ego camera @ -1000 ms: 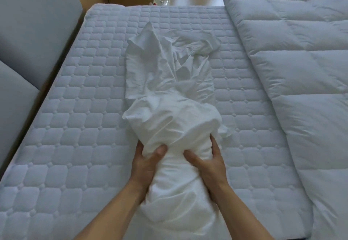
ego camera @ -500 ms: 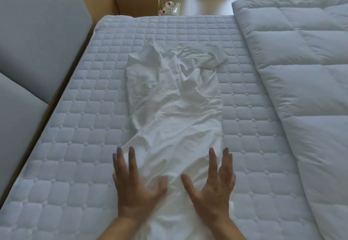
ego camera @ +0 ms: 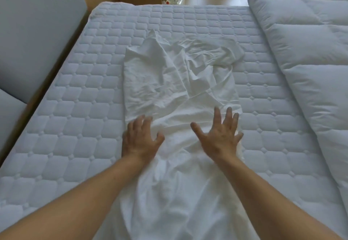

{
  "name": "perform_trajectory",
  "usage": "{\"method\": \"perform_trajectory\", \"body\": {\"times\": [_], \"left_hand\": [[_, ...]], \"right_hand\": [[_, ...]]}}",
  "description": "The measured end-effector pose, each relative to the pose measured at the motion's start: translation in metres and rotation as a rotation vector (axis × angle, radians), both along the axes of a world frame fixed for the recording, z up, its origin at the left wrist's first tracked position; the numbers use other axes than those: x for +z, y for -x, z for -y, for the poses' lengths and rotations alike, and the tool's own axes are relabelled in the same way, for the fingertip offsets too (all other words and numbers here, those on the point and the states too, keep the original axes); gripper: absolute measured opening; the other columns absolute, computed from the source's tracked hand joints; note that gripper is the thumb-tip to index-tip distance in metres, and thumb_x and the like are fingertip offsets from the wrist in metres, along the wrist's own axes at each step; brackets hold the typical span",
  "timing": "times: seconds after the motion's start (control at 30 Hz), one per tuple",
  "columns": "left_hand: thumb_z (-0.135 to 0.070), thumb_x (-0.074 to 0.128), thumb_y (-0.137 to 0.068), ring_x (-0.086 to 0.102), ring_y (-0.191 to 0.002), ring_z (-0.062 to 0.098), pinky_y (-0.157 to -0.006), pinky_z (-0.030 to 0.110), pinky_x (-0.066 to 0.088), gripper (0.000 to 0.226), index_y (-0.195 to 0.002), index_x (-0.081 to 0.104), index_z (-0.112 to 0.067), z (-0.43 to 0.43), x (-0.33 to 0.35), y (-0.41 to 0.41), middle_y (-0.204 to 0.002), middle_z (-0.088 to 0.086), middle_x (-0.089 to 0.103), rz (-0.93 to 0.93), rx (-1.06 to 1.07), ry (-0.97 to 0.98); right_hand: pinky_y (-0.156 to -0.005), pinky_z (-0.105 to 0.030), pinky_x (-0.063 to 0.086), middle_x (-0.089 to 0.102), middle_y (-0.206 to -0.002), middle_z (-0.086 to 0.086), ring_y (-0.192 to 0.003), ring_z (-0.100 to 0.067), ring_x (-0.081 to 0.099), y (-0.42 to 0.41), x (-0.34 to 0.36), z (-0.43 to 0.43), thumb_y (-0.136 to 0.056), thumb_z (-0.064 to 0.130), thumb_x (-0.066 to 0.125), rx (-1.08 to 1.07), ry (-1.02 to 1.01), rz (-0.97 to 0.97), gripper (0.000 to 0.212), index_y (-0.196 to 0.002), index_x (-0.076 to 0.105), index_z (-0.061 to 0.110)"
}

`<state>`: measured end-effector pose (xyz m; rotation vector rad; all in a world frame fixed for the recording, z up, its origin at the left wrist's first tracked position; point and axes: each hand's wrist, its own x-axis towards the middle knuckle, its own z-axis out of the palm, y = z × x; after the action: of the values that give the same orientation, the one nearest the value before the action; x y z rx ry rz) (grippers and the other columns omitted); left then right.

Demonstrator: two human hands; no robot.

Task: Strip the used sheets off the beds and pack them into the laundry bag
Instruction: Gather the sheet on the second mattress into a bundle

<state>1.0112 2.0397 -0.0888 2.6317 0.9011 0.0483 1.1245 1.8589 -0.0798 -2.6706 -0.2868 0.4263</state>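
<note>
A: What fills the frame?
B: A pale quilted fabric mattress (ego camera: 75,126), with a puffy white stitched duvet (ego camera: 310,70) lying along the right edge.
A: And the sheet?
B: The crumpled white cotton sheet (ego camera: 178,81) lies down the centre of the mattress, from mid-frame to the bottom edge.
A: The 2 hands?
B: Left hand (ego camera: 140,140) and right hand (ego camera: 220,136) rest on it at lower centre, fingers spread and straight, gripping nothing.

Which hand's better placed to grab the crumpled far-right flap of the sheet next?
Right, likely. The right hand rests open on the sheet, fingers pointing up the side where that flap lies. The left hand sits at the sheet's left edge and would have to cross over.
</note>
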Motion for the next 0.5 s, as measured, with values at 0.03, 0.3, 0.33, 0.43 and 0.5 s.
{"method": "perform_trajectory", "body": {"times": [0.03, 0.3, 0.33, 0.43, 0.5], "left_hand": [[-0.067, 0.042, -0.085, 0.026, -0.144, 0.030, -0.112, 0.047, 0.030, 0.081, -0.151, 0.034, -0.020, -0.014, -0.006, -0.014, -0.160, 0.007, 0.028, -0.042, 0.069, 0.038], [-0.052, 0.079, -0.076, 0.043, -0.134, 0.037, -0.109, 0.040, 0.040, 0.100, -0.154, 0.028, -0.015, -0.045, -0.033, -0.082, -0.153, 0.015, 0.036, 0.022, 0.475, 0.564], [-0.044, 0.080, -0.077, 0.051, -0.125, 0.036, -0.103, 0.039, 0.046, 0.088, -0.148, 0.038, -0.013, -0.036, -0.032, -0.086, -0.147, 0.015, 0.043, 0.054, 0.464, 0.606], [-0.019, 0.073, -0.082, 0.066, -0.086, 0.031, -0.078, 0.038, 0.057, 0.034, -0.113, 0.067, -0.005, -0.021, -0.017, -0.086, -0.105, 0.013, 0.068, 0.142, 0.429, 0.753], [-0.012, 0.066, -0.085, 0.062, -0.067, 0.029, -0.065, 0.035, 0.053, 0.009, -0.091, 0.068, -0.006, -0.020, 0.010, -0.079, -0.084, 0.014, 0.065, 0.205, 0.467, 0.900]], "right_hand": [[-0.116, -0.067, 0.003, -0.021, -0.166, -0.005, -0.152, -0.027, -0.023, -0.022, -0.002, -0.008, -0.083, 0.083, 0.041, -0.042, 0.026, -0.032, 0.106, -0.159, -0.009, 0.029], [-0.119, -0.050, 0.025, 0.018, -0.163, -0.018, -0.150, -0.036, 0.018, -0.071, -0.031, -0.033, -0.063, 0.066, 0.083, -0.265, -0.131, -0.240, 0.144, -0.158, -0.016, 0.022], [-0.118, -0.047, 0.032, 0.029, -0.159, -0.017, -0.146, -0.037, 0.030, -0.067, -0.030, -0.039, -0.065, 0.061, 0.085, -0.258, -0.176, -0.266, 0.140, -0.159, -0.011, 0.021], [-0.095, -0.045, 0.056, 0.064, -0.118, -0.010, -0.106, -0.031, 0.066, -0.058, -0.019, -0.049, -0.065, 0.040, 0.089, -0.302, -0.418, -0.378, 0.089, -0.138, 0.047, 0.010], [-0.077, -0.044, 0.063, 0.072, -0.093, -0.008, -0.081, -0.026, 0.072, -0.052, -0.005, -0.044, -0.061, 0.030, 0.089, -0.319, -0.593, -0.402, 0.050, -0.103, 0.068, 0.011]]}}
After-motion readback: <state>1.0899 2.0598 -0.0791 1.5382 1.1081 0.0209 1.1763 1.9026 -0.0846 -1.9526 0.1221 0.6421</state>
